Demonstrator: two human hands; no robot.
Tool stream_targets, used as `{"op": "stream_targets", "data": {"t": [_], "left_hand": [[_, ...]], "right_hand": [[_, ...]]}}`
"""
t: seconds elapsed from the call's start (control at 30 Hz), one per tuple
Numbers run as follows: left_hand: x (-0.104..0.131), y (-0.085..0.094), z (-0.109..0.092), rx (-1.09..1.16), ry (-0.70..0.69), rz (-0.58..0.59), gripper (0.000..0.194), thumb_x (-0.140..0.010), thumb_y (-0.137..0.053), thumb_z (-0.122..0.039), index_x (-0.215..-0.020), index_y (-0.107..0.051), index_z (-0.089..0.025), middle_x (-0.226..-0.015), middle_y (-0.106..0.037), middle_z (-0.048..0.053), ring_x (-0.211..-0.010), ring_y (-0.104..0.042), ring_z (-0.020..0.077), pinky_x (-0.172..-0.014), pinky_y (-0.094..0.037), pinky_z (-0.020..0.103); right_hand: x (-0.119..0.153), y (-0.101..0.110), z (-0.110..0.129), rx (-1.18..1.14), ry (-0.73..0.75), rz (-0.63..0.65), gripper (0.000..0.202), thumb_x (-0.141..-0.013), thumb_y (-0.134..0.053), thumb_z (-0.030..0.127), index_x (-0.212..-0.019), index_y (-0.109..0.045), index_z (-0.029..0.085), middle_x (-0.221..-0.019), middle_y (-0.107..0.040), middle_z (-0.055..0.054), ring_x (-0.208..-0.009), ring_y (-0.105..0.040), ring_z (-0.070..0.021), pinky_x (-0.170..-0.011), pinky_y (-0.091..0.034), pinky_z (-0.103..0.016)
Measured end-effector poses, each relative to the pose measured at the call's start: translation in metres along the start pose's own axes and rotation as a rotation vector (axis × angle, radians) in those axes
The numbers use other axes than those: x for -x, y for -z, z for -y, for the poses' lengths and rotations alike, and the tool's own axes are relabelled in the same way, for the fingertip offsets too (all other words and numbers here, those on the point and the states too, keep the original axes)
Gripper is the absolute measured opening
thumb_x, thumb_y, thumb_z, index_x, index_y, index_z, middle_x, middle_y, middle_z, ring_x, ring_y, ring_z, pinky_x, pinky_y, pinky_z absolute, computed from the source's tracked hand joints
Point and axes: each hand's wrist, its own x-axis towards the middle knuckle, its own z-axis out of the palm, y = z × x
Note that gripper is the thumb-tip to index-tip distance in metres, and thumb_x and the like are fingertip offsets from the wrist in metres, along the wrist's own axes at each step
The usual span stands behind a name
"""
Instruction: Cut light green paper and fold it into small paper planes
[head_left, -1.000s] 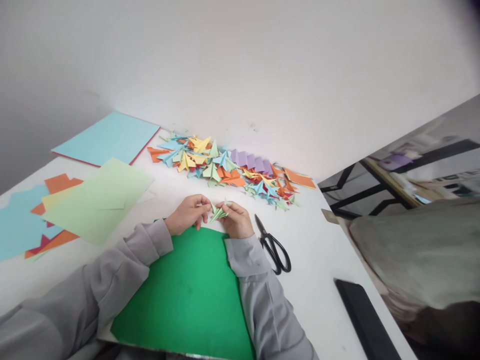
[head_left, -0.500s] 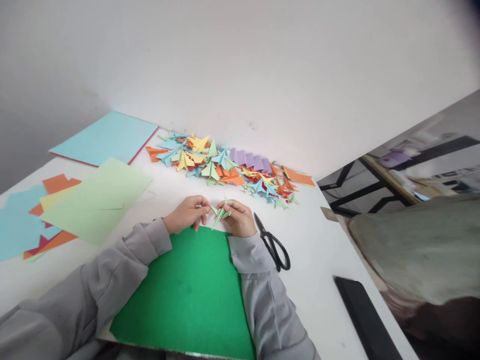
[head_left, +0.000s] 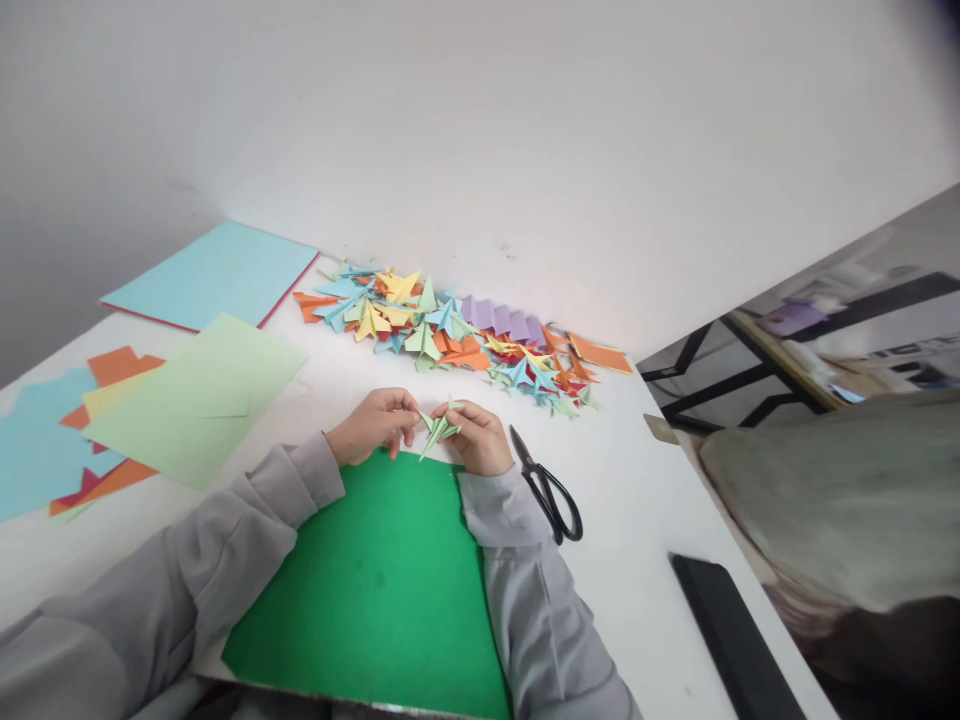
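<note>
Plane (head_left: 438,433): apparently being shaped; next probably needs light pressure
Left hand (head_left: 376,425): pinching one side
Right hand (head_left: 481,438): pinching opposite side

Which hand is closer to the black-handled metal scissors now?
The right hand: it is just left of the black-handled scissors, beside the blade tip. The left hand is farther left, beyond the folded pale-green paper piece.

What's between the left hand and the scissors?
In the head view, going from the left hand to the scissors: the folded green paper, then the right hand pinching it.
</note>
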Motion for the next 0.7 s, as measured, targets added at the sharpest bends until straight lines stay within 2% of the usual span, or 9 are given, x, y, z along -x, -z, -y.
{"op": "stream_targets", "data": {"t": [0.2,0.43,0.6,0.7], "left_hand": [[0.0005,0.0007,-0.0018,0.085,0.030,0.009,0.009,-0.061,-0.056,-0.015,-0.062,-0.047,-0.014,-0.041,-0.051,-0.002,-0.032,-0.044,0.0077,-0.027,-0.031,0.015],[0.0002,0.0028,-0.0006,0.119,0.052,0.077,0.011,-0.058,-0.059,-0.016,-0.059,-0.048,-0.013,-0.038,-0.052,0.000,-0.031,-0.045,0.0096,-0.027,-0.030,0.016],[-0.0011,0.0027,0.0038,0.073,-0.016,0.023,0.015,-0.061,-0.063,-0.019,-0.063,-0.049,-0.013,-0.040,-0.052,-0.002,-0.032,-0.044,0.0074,-0.027,-0.030,0.015],[-0.0023,0.0039,0.0071,0.035,-0.054,0.029,0.018,-0.063,-0.064,-0.024,-0.066,-0.051,-0.012,-0.044,-0.054,-0.001,-0.034,-0.045,0.0069,-0.028,-0.033,0.015]], "right_hand": [[0.0006,-0.0025,0.0002,-0.065,-0.013,0.025,0.019,-0.058,-0.071,0.034,-0.065,-0.067,0.017,-0.062,-0.063,-0.001,-0.054,-0.056,-0.0116,-0.055,-0.046,-0.026],[0.0015,-0.0041,0.0008,-0.079,-0.016,0.028,0.019,-0.057,-0.072,0.035,-0.063,-0.067,0.017,-0.062,-0.064,-0.001,-0.055,-0.057,-0.0128,-0.054,-0.046,-0.026],[0.0013,-0.0042,0.0014,-0.094,-0.015,0.028,0.018,-0.059,-0.071,0.034,-0.065,-0.066,0.018,-0.061,-0.063,0.000,-0.054,-0.057,-0.0118,-0.057,-0.048,-0.028],[0.0009,-0.0038,0.0016,-0.102,-0.020,0.018,0.019,-0.058,-0.072,0.034,-0.065,-0.066,0.018,-0.061,-0.063,0.000,-0.054,-0.057,-0.0121,-0.057,-0.048,-0.028]]}}
